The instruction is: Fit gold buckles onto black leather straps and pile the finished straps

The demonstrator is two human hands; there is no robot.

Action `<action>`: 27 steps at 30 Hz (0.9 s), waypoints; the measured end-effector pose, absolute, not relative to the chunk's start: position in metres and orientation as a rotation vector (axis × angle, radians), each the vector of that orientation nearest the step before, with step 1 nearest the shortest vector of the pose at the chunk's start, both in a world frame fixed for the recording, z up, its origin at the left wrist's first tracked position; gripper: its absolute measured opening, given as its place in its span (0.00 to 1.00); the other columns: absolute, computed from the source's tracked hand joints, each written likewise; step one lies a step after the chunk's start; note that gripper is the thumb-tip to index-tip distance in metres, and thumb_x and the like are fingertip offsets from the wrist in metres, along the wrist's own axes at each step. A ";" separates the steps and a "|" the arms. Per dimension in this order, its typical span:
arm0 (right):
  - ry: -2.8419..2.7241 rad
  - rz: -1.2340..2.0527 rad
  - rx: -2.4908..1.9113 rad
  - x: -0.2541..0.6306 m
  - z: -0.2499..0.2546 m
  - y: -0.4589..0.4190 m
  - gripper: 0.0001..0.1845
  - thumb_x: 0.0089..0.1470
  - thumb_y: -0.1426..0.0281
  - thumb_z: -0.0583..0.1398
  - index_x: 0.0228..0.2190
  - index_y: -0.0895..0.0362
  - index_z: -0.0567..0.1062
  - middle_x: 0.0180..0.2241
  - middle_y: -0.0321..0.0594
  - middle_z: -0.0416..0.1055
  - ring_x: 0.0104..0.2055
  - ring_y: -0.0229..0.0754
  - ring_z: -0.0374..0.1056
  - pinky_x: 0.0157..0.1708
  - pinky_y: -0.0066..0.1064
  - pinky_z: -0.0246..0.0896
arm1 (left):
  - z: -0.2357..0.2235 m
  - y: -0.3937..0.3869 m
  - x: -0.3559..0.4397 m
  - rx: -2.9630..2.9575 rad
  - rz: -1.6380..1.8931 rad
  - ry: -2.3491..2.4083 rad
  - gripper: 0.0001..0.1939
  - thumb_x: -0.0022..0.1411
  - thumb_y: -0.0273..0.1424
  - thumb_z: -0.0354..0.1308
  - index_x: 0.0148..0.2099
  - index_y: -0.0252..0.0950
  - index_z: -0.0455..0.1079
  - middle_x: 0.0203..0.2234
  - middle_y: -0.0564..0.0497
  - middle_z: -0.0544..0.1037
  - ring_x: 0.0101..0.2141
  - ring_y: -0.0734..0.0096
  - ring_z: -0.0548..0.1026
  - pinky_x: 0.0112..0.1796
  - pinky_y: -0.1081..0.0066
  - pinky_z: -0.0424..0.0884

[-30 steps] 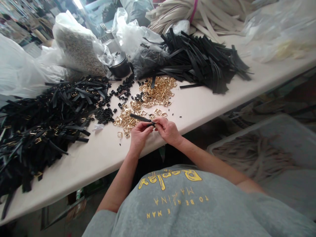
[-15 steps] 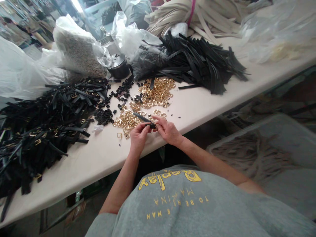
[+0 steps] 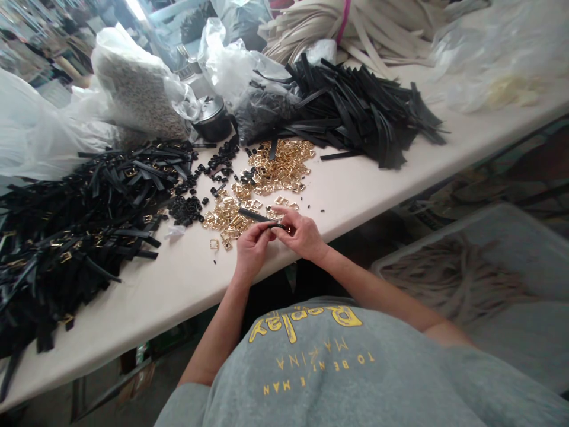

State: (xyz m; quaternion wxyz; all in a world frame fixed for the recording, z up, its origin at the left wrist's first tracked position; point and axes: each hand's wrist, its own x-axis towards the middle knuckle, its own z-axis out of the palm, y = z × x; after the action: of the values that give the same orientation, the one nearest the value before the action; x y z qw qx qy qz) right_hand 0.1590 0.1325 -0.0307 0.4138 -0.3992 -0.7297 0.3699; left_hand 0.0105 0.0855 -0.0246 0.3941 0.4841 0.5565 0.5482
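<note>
Fingers (image 3: 283, 235) of both hands (image 3: 251, 249) pinch a black strap (image 3: 253, 214).

A strip light (image 3: 136, 9) glares at upper left amid hazy blur. Diffuse light washes the tabletop (image 3: 351, 190); highlights fleck the gold buckles (image 3: 287, 169); the black strap (image 3: 253, 214) at centre shows little detail. Shadow lies deep below the tabletop. Wide-angle stretching softens the plastic bag (image 3: 502, 50) at upper right.

Left hand (image 3: 251, 247) and right hand (image 3: 304, 236) pinch a black strap (image 3: 252, 214) near gold buckles (image 3: 224, 217).
</note>
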 end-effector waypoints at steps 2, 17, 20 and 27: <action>-1.780 0.927 -1.033 0.157 -0.032 0.133 0.25 0.52 0.70 0.61 0.52 0.55 0.70 0.24 0.30 0.67 0.23 0.34 0.61 0.28 0.27 0.59 | -0.024 0.084 0.011 1.206 1.414 1.386 0.10 0.58 0.36 0.64 0.41 0.36 0.78 0.31 0.49 0.81 0.29 0.73 0.77 0.36 0.71 0.74; -1.646 1.037 -0.875 0.159 -0.036 0.132 0.12 0.51 0.70 0.59 0.40 0.54 0.67 0.27 0.32 0.72 0.27 0.35 0.69 0.30 0.28 0.65 | -0.018 0.094 0.009 0.980 1.323 1.401 0.20 0.50 0.42 0.68 0.41 0.35 0.76 0.27 0.50 0.79 0.23 0.75 0.73 0.26 0.74 0.69; -1.785 0.915 -0.891 0.158 -0.038 0.129 0.10 0.52 0.69 0.60 0.38 0.53 0.68 0.31 0.35 0.74 0.28 0.36 0.70 0.30 0.28 0.65 | -0.017 0.095 0.003 1.023 1.266 1.349 0.16 0.50 0.38 0.69 0.39 0.34 0.77 0.24 0.53 0.77 0.23 0.76 0.71 0.28 0.75 0.68; -1.924 0.737 -0.944 0.157 -0.036 0.126 0.09 0.51 0.67 0.61 0.36 0.54 0.69 0.28 0.33 0.72 0.24 0.36 0.66 0.27 0.27 0.61 | -0.015 0.092 0.004 1.076 1.301 1.394 0.11 0.54 0.38 0.66 0.34 0.35 0.76 0.24 0.53 0.77 0.24 0.75 0.72 0.28 0.74 0.69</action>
State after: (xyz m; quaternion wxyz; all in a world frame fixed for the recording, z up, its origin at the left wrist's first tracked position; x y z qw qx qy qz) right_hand 0.1571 0.1258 -0.0360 0.4239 -0.3772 -0.7689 0.2946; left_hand 0.0037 0.0924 -0.0150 0.4583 0.4370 0.5659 0.5280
